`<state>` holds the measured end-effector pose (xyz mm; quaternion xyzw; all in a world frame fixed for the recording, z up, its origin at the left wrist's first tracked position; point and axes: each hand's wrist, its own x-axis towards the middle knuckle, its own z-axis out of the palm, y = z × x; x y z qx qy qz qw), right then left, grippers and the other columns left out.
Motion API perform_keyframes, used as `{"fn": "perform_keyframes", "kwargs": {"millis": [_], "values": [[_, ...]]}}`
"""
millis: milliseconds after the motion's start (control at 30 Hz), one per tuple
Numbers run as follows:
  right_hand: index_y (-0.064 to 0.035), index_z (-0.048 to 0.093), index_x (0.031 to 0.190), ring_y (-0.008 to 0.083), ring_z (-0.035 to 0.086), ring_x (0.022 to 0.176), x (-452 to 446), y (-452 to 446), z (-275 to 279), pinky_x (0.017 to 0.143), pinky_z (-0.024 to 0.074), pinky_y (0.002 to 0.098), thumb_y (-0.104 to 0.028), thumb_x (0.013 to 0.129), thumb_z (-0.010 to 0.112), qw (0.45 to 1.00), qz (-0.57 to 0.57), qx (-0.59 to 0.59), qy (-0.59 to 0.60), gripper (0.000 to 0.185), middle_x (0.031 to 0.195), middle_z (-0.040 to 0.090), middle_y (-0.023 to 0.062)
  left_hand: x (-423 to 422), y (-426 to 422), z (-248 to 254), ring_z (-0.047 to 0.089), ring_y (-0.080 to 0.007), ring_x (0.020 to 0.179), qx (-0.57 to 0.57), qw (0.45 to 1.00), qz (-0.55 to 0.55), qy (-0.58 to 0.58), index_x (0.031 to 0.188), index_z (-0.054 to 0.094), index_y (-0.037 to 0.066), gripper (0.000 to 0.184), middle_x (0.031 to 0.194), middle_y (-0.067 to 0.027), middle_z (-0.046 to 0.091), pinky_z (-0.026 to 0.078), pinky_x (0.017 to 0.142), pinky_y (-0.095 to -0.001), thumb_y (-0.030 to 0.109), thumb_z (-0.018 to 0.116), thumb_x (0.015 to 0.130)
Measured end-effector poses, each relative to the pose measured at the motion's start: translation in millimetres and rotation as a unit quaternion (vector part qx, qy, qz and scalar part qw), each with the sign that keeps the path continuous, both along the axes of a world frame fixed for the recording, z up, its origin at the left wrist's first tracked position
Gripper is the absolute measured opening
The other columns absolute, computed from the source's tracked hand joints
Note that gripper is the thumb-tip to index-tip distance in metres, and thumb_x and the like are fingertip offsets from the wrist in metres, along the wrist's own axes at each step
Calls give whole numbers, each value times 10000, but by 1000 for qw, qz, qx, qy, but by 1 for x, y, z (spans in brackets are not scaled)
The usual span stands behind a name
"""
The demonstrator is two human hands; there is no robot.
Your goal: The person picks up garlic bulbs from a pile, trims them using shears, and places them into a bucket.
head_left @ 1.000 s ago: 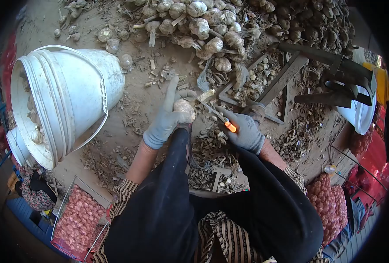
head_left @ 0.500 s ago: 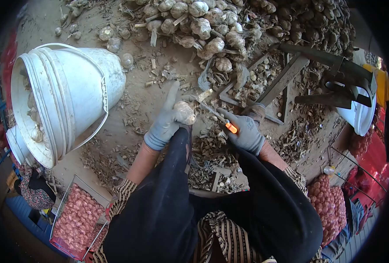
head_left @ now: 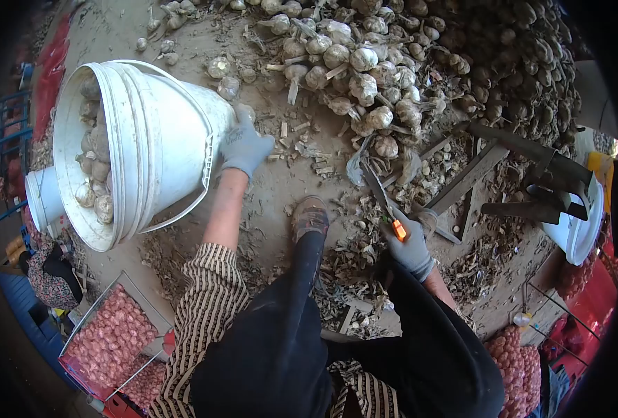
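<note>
My left hand (head_left: 246, 148), in a grey glove, is stretched out beside the base of a white bucket (head_left: 163, 132) lying on its side. Its fingers reach a garlic bulb (head_left: 248, 111) on the ground that they partly cover; no bulb shows inside the palm. In my gloved right hand (head_left: 410, 244) is a knife with an orange handle (head_left: 398, 230), its dark blade pointing up and away from me. That hand is over my right knee, close to a metal frame (head_left: 466, 177). Several garlic bulbs (head_left: 98, 167) lie inside the bucket's mouth.
A large heap of garlic with stems (head_left: 365, 63) lies ahead. Dry peelings and cut stems (head_left: 351, 258) litter the ground. Red mesh sacks (head_left: 110, 338) stand behind on both sides. At the left sits another person (head_left: 51, 279). A second white bucket (head_left: 574, 223) is at right.
My left hand has swung left and forward to the bucket's base, and the bulb it held is gone from it. My right hand keeps the knife, its blade turned more forward. The view has shifted.
</note>
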<state>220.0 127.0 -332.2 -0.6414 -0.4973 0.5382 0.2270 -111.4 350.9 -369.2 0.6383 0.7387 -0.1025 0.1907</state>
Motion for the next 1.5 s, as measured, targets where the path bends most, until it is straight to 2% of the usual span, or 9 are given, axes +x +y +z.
{"fn": "perform_keyframes", "kwargs": {"millis": [300, 367, 533, 600, 933, 1033, 1233, 1400, 1500], "values": [[-77, 522, 1406, 376, 697, 880, -1, 9, 10, 779, 521, 361, -163, 911, 663, 1000, -7, -11, 21, 522, 943, 670, 247, -8, 19, -17, 662, -289, 1075, 31, 962, 145, -231, 1193, 477, 40, 510, 1103, -120, 692, 489, 963, -409, 318, 661, 806], [-40, 519, 1413, 124, 591, 772, 1, 9, 7, 745, 488, 287, -99, 914, 637, 998, 27, 57, -9, 517, 848, 648, 80, -10, 7, -23, 670, -237, 1057, 56, 952, 178, -242, 1138, 507, 41, 444, 1083, -102, 701, 495, 955, -381, 281, 674, 805], [-78, 498, 1445, 179, 624, 776, 4, 4, 0, 776, 499, 316, -99, 907, 634, 999, 21, 30, 9, 555, 867, 643, 155, -19, -5, -53, 649, -431, 1073, 95, 984, 124, -82, 1307, 472, 2, 703, 1149, -244, 682, 499, 935, -475, 492, 630, 829], [-105, 509, 1429, 417, 675, 928, 6, 3, 1, 792, 529, 431, -215, 898, 682, 999, 36, 28, -27, 569, 985, 684, 247, -18, 2, -54, 649, -430, 1078, 57, 986, 125, -93, 1352, 450, 12, 736, 1160, -252, 676, 497, 938, -475, 499, 636, 833], [-103, 487, 1446, 410, 677, 919, 4, 9, 5, 788, 526, 426, -223, 899, 690, 998, 54, 12, -37, 596, 988, 687, 238, -3, 24, -38, 660, -404, 1034, 146, 978, 46, -140, 1359, 522, 115, 659, 1104, -217, 687, 502, 939, -457, 381, 717, 789], [-60, 477, 1436, 395, 633, 1138, 4, 20, 19, 949, 508, 412, -243, 907, 682, 995, 74, 20, -63, 596, 1289, 626, 235, 11, 5, -18, 676, -161, 949, 27, 865, 142, -480, 1244, 584, -1, 467, 1045, -94, 700, 540, 804, -292, 155, 740, 833], [-49, 439, 1462, 398, 590, 1194, 3, 24, 13, 999, 481, 433, -270, 880, 652, 983, 142, 24, -111, 658, 1368, 567, 236, 61, -78, 59, 638, -89, 847, -175, 828, 137, -515, 1284, 593, -22, 532, 1010, -54, 687, 542, 721, -252, 166, 781, 823], [-155, 509, 1433, 400, 666, 788, 3, 18, 12, 708, 516, 484, -267, 886, 656, 984, 139, 31, -110, 577, 796, 661, 216, 71, -98, 66, 632, -79, 852, -88, 856, 9, -509, 1302, 579, -33, 515, 977, -43, 684, 533, 734, -240, 157, 750, 854], [-147, 526, 1416, 408, 663, 773, 6, 11, 5, 689, 509, 483, -245, 883, 667, 994, 72, 53, -70, 560, 784, 655, 219, 72, -95, 83, 649, -114, 890, -124, 860, 45, -494, 1241, 611, -8, 486, 1030, -79, 689, 544, 789, -284, 154, 770, 811]]}}
